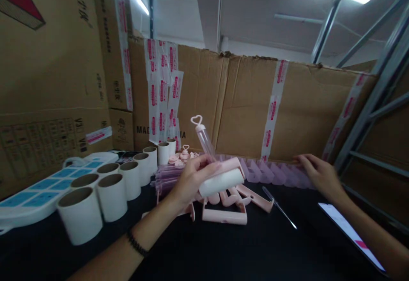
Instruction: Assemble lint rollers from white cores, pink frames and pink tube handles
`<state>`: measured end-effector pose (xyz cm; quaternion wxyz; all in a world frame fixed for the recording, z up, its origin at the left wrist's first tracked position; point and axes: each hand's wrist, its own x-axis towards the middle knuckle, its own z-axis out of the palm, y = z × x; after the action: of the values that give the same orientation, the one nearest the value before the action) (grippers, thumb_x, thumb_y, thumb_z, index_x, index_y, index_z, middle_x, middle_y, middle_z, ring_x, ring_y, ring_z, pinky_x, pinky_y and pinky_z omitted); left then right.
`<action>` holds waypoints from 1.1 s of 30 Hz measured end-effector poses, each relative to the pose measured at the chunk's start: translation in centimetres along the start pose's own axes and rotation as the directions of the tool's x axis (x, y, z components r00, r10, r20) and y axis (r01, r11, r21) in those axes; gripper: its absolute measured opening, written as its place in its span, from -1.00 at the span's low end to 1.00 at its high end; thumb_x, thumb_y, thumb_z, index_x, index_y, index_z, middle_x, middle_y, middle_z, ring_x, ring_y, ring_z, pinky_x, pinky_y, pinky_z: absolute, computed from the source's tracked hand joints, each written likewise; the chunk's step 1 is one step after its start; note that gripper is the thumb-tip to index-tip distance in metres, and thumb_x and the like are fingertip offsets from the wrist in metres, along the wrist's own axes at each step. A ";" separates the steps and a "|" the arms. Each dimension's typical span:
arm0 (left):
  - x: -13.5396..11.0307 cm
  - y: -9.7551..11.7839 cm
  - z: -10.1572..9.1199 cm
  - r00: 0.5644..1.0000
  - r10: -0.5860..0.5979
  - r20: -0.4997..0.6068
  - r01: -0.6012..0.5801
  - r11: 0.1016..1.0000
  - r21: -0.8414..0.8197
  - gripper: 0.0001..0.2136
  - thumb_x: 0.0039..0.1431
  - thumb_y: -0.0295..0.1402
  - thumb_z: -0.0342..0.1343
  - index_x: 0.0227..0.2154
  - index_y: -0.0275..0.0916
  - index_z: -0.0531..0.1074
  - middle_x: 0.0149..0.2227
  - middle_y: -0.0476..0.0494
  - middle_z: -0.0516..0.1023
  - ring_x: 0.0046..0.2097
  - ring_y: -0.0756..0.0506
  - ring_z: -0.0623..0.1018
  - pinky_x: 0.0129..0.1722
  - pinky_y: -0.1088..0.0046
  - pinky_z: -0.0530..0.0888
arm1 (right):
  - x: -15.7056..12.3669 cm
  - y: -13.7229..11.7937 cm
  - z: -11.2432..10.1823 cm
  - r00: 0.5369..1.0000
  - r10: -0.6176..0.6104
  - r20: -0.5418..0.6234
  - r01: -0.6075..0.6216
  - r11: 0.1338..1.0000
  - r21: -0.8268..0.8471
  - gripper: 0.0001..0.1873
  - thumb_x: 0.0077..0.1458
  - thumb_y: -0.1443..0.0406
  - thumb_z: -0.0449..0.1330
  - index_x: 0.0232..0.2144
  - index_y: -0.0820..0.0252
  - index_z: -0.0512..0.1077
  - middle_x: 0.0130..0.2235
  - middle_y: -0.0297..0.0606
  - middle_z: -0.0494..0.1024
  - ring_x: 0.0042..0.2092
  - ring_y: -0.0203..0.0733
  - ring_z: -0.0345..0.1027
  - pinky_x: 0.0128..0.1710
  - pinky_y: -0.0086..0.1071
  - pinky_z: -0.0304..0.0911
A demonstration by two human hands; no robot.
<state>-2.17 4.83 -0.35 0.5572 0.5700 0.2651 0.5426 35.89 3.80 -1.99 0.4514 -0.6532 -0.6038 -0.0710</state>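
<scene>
Raised in front of me, my left hand (196,176) grips what looks like a lint roller, a white roll (222,182) in a pink frame (230,166). A clear tube (206,142) with a pink heart-shaped ring on its cap rises from behind those fingers. How it joins the frame is hidden. My right hand (319,172) is at the right end of a row of translucent purple plastic pieces (268,172), fingers stretched out, nothing visible in them. Below the roller lie several loose pink frames (225,216).
Several white rolls (79,217) stand at left, beside a white power strip (47,191). Pink heart caps (183,156) and purple tubes (166,176) lie behind my left hand. A screwdriver (279,207) and a phone (348,234) lie at right. Cardboard (243,106) walls the back.
</scene>
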 end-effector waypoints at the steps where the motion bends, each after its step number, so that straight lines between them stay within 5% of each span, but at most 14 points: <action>1: -0.2 0.0 0.1 0.997 -0.025 0.075 0.022 0.999 0.045 -0.69 -0.03 -0.17 0.41 -0.43 -0.33 0.50 -0.45 -0.05 0.46 -0.45 0.01 0.41 -0.52 0.59 0.28 | -0.4 -2.0 0.5 0.992 -0.061 0.106 0.055 0.997 0.061 -0.60 0.40 0.09 -0.02 -0.09 0.23 0.50 -0.15 -0.12 0.64 -0.17 -0.14 0.55 -0.13 -0.28 0.46; 4: -0.3 -0.4 0.1 0.958 -0.100 0.269 0.048 0.980 0.193 -0.68 0.07 -0.13 0.34 -0.39 -0.34 0.52 -0.42 -0.06 0.47 -0.43 0.02 0.40 -0.49 0.58 0.26 | -1.5 -7.2 1.8 0.915 -0.204 0.349 0.149 0.972 0.180 -0.57 0.36 0.02 0.02 -0.13 0.16 0.54 -0.16 -0.18 0.66 -0.13 -0.12 0.54 -0.12 -0.33 0.41; 6: -0.1 -0.8 0.0 0.945 -0.136 0.299 0.064 0.969 0.239 -0.66 0.11 -0.11 0.31 -0.29 -0.35 0.55 -0.35 -0.10 0.52 -0.38 0.00 0.43 -0.46 0.57 0.28 | -1.8 -8.8 2.5 0.861 -0.224 0.457 0.152 0.970 0.188 -0.64 0.31 0.04 0.12 -0.26 0.14 0.57 -0.27 -0.26 0.66 -0.24 -0.17 0.52 -0.22 -0.35 0.36; 10: 0.2 -1.4 -0.1 0.959 -0.175 0.224 0.126 0.968 0.215 -0.62 0.12 -0.11 0.31 -0.16 -0.34 0.51 -0.24 -0.14 0.58 -0.30 -0.03 0.50 -0.38 0.55 0.33 | -1.3 -6.4 3.8 0.820 -0.109 0.562 0.064 0.993 0.098 -0.66 0.18 0.12 0.30 -0.52 0.21 0.46 -0.54 -0.40 0.46 -0.49 -0.31 0.31 -0.42 -0.39 0.24; 15: 0.0 -1.4 0.2 0.954 -0.175 0.242 0.123 0.969 0.216 -0.62 0.13 -0.14 0.32 -0.13 -0.34 0.53 -0.16 -0.20 0.61 -0.23 -0.05 0.52 -0.33 0.55 0.35 | -0.6 -4.2 4.6 0.876 -0.036 0.481 -0.058 0.982 0.178 -0.63 0.30 0.06 0.17 -0.41 0.24 0.41 -0.44 -0.38 0.42 -0.44 -0.32 0.29 -0.39 -0.40 0.27; 19: -0.6 -1.1 0.8 0.912 -0.227 0.342 0.115 0.941 0.318 -0.61 0.11 -0.17 0.34 -0.09 -0.35 0.57 -0.13 -0.23 0.62 -0.22 -0.05 0.53 -0.33 0.57 0.34 | -2.5 -7.9 4.4 0.819 -0.172 0.547 -0.112 0.888 0.447 -0.49 0.34 -0.05 0.00 -0.23 0.26 0.47 -0.33 -0.23 0.51 -0.40 -0.27 0.35 -0.46 -0.43 0.23; 22: -0.9 -1.3 1.2 0.925 -0.248 0.288 0.183 0.955 0.234 -0.62 0.14 -0.16 0.33 -0.09 -0.34 0.56 -0.16 -0.22 0.63 -0.25 -0.04 0.55 -0.34 0.59 0.37 | -4.8 -11.1 4.5 0.768 -0.291 0.571 -0.152 0.783 0.604 -0.50 0.31 -0.08 0.06 -0.09 0.21 0.48 -0.29 -0.25 0.54 -0.40 -0.28 0.36 -0.44 -0.43 0.30; 26: -1.0 -1.8 1.6 0.947 -0.279 0.161 0.281 0.960 0.013 -0.65 0.18 -0.17 0.30 -0.09 -0.32 0.54 -0.17 -0.22 0.65 -0.32 -0.04 0.58 -0.36 0.56 0.46 | -7.2 -12.7 4.7 0.830 -0.325 0.454 -0.150 0.652 0.743 -0.53 0.37 -0.01 0.01 0.16 0.07 0.33 -0.10 -0.21 0.54 -0.27 -0.25 0.43 -0.26 -0.36 0.42; 30: -0.8 -1.8 1.8 0.949 -0.304 0.085 0.309 0.949 -0.058 -0.65 0.13 -0.19 0.34 -0.13 -0.34 0.55 -0.20 -0.24 0.66 -0.30 -0.08 0.61 -0.33 0.53 0.52 | -8.0 -12.0 4.4 0.855 -0.448 0.260 0.080 0.610 0.789 -0.48 0.33 0.14 0.17 0.29 -0.07 0.25 0.11 -0.15 0.47 -0.05 -0.15 0.46 -0.04 -0.25 0.43; 33: -1.0 -1.7 1.8 0.931 -0.361 -0.048 0.356 0.930 -0.088 -0.66 -0.01 -0.22 0.43 -0.23 -0.31 0.55 -0.25 -0.18 0.65 -0.29 -0.10 0.60 -0.32 0.49 0.53 | -8.1 -11.8 3.9 0.766 -0.620 0.169 0.335 0.610 0.718 -0.36 0.23 0.24 0.30 0.30 -0.10 0.26 0.33 -0.16 0.26 0.28 -0.05 0.24 0.26 -0.16 0.22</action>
<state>-0.30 3.74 -1.84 0.6599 0.4723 0.3612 0.4593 21.93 -0.99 -3.48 0.4774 -0.2632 -0.8233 0.1582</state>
